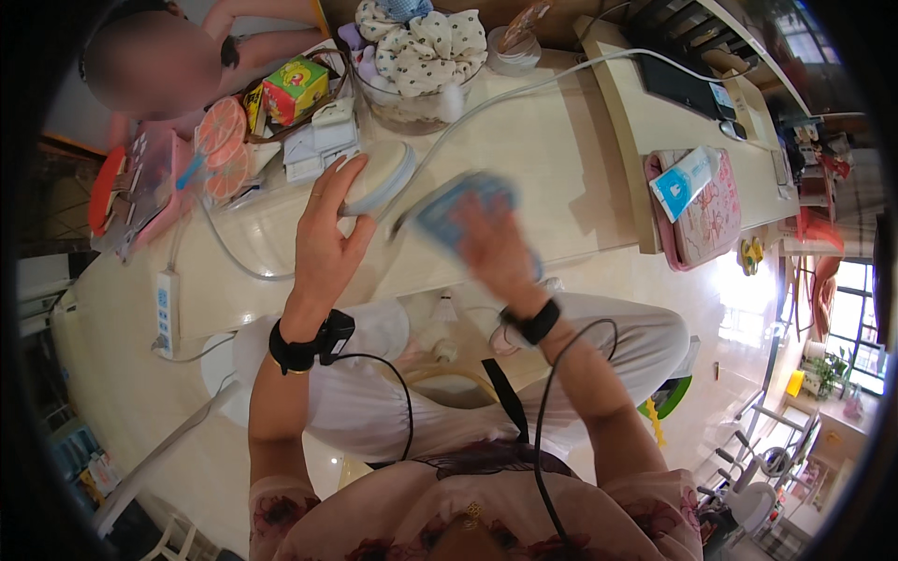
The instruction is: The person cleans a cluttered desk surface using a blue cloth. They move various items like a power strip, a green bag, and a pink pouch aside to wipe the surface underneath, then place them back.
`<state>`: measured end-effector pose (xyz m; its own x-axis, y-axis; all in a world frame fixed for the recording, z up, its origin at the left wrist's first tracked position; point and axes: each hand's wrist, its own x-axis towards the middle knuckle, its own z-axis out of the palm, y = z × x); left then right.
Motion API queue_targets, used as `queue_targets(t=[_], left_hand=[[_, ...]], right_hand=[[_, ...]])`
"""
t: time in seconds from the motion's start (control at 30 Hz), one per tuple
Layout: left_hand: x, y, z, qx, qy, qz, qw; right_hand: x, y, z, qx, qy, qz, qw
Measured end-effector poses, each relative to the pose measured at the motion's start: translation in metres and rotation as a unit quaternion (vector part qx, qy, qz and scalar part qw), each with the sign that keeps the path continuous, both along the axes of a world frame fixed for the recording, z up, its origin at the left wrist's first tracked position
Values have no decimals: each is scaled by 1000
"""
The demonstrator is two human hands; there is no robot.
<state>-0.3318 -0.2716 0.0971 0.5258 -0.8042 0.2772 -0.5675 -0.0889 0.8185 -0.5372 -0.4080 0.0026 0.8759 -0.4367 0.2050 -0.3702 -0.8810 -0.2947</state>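
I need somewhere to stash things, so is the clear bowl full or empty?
Full: spotted fabric fills the clear bowl and piles up above its rim.

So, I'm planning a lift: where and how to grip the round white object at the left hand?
Grip the round white object by its rim, probably from the left, fingers and thumb curved along it: its outline is round, the left hand touches there, and the pale cable runs along its right.

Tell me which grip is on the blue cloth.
The right grip, the blurred one lying over the blue cloth; the left grip instead touches the round white object.
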Motion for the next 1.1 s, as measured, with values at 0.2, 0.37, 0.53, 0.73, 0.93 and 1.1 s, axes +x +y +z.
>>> queue_targets(t=[0.2,0.37,0.53,0.73,0.93,1.1], left_hand=[[-3,-3,0,-6,11,-9,1000],[-7,-6,2,32,11,4,999],[-22,-13,-11,27,-9,-52,998],[-49,-64,-9,87,-87,-176,977],[-119,-220,-56,88,-171,-181,964],[-130,-296,-106,11,-269,-105,957]], right_hand=[[-109,-144,-14,-31,-42,-358,932],[-62,-32,-10,-60,69,-272,958],[-23,65,14,32,2,-92,995],[-130,-93,-26,-58,-36,-374,925],[-147,-113,-14,-184,-49,-409,892],[-103,-99,-8,-129,-60,-383,913]])
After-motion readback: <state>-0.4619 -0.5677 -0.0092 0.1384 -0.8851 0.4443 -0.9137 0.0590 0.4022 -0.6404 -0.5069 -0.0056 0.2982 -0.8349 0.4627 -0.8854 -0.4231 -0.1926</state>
